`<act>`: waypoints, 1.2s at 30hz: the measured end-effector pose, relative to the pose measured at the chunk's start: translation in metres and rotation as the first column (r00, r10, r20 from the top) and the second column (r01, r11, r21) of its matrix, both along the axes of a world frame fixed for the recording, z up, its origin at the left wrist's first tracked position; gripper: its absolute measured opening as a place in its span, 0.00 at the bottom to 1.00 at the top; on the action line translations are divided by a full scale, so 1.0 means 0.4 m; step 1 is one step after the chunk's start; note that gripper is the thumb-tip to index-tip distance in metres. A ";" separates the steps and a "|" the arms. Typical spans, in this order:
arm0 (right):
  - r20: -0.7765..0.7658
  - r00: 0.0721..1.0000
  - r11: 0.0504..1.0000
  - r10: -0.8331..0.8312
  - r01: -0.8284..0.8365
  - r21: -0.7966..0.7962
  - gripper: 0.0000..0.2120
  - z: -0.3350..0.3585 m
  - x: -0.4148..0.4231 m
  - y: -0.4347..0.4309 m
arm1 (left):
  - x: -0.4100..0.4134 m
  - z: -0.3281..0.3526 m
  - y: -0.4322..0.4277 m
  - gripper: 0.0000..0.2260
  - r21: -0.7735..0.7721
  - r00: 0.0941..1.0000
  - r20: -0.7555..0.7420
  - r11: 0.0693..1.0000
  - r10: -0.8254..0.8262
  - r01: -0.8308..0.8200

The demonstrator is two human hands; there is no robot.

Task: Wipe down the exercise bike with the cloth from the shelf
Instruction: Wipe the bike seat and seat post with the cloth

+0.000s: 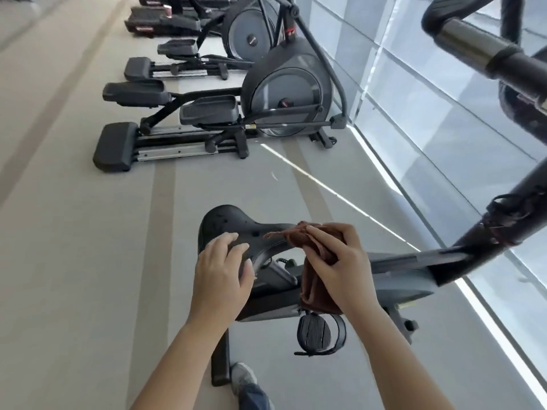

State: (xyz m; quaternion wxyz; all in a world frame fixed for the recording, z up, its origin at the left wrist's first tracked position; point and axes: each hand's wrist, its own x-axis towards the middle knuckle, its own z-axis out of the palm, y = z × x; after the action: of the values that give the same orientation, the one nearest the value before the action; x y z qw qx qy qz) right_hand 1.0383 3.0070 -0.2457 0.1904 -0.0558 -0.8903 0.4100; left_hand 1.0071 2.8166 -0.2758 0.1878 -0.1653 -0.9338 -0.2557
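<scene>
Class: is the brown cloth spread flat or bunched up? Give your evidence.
Bunched up. The cloth is gathered in folds under the right hand, which grips it by the saddle; part hangs down.

Left hand flat, fingers relaxed, right hand gripping cloth
</scene>
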 end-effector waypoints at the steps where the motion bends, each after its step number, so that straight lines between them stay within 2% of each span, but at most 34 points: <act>1: 0.020 1.000 1.000 0.020 -0.020 0.019 0.16 -0.014 -0.020 -0.009 | -0.011 -0.009 -0.010 0.14 -0.007 1.000 0.023 1.000 0.011 -0.011; 4: 0.078 0.995 0.995 0.066 -0.072 0.068 0.15 -0.052 -0.091 -0.037 | -0.058 -0.037 -0.043 0.13 -0.046 0.998 0.062 0.999 0.026 -0.023; 7: 0.106 0.988 0.984 0.113 -0.126 0.123 0.15 -0.081 -0.182 -0.069 | -0.116 -0.055 -0.075 0.17 -0.080 0.992 0.117 0.996 0.055 -0.046; 10: 0.118 0.981 0.958 0.157 -0.180 0.222 0.14 -0.110 -0.282 -0.105 | -0.170 -0.074 -0.098 0.19 -0.091 0.987 0.146 0.995 0.064 -0.051; 13: 0.210 0.961 0.912 0.180 -0.243 0.331 0.13 -0.159 -0.346 -0.137 | -0.206 -0.097 -0.105 0.19 -0.091 0.979 0.191 0.994 0.072 -0.056; 16: 0.321 0.936 0.887 0.143 -0.266 0.378 0.18 -0.205 -0.361 -0.145 | -0.230 -0.126 -0.108 0.20 -0.090 0.965 0.246 0.994 0.089 -0.069; 20: 0.333 0.925 0.863 0.183 -0.313 0.397 0.25 -0.227 -0.356 -0.130 | -0.244 -0.155 -0.107 0.22 -0.101 0.947 0.308 0.993 0.086 -0.058; 23: 0.310 0.926 0.877 0.213 -0.322 0.358 0.22 -0.229 -0.380 -0.131 | -0.250 -0.159 -0.102 0.23 -0.093 0.938 0.335 0.994 0.093 -0.065; 28: 0.400 0.844 0.893 0.357 -0.434 0.120 0.18 -0.221 -0.509 -0.188 | -0.239 -0.158 -0.095 0.24 -0.089 0.927 0.355 0.992 0.118 -0.092; 32: 0.454 0.739 0.833 0.499 -0.553 -0.015 0.19 -0.216 -0.545 -0.168 | -0.229 -0.165 -0.077 0.27 -0.105 0.923 0.354 0.987 0.149 -0.119; 36: 0.486 0.659 0.759 0.574 -0.651 -0.015 0.20 -0.218 -0.510 -0.080 | -0.220 -0.167 -0.051 0.29 -0.017 0.892 0.411 0.980 0.188 -0.198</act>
State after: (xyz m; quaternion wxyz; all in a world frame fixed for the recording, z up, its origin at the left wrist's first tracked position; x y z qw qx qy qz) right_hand 0.8344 2.9750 -0.3330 -0.1732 0.1676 -0.9047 0.3513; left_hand 0.9190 2.7961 -0.3427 0.0142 -0.0121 -0.9609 -0.2763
